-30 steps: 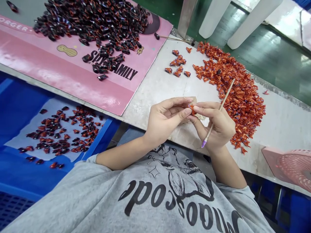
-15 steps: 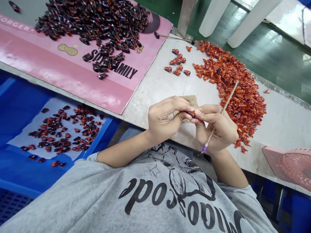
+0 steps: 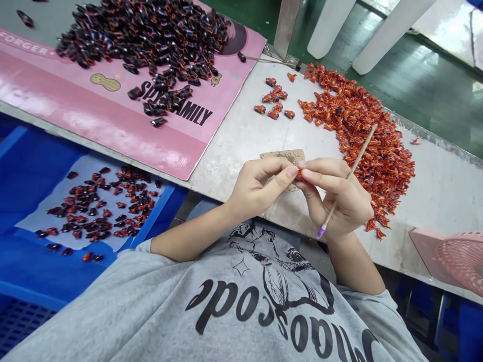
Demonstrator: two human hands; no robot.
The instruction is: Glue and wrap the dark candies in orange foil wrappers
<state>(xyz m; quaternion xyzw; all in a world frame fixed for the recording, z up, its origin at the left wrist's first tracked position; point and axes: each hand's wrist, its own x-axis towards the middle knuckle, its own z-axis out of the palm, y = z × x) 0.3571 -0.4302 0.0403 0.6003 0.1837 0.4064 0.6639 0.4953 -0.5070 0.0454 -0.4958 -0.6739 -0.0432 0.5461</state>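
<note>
Just above the table's near edge, my left hand [image 3: 258, 187] and my right hand [image 3: 335, 193] meet fingertip to fingertip. Pinched between them is a small orange plastic piece [image 3: 299, 175], mostly covered by fingers. My left thumb lies across its side, and that hand is closed. Also in my closed right hand, a thin wooden stick [image 3: 365, 151] with a purple tip slants through the fingers, tip downward. Behind the fingers lies a speckled brown cardboard pad [image 3: 273, 154]. To the right spreads a heap of small orange pieces [image 3: 372, 136].
Black-and-orange pieces [image 3: 151, 35] are piled on a pink printed mat [image 3: 158, 151] at the left. Below, a blue tray [image 3: 151, 216] holds white paper with scattered pieces. A few pieces [image 3: 275, 94] sit mid-table. A pink fan [image 3: 460, 256] stands at right.
My left thumb has straightened over the piece, which is now more hidden. The stick has tilted and shifted slightly right. More of the cardboard pad shows.
</note>
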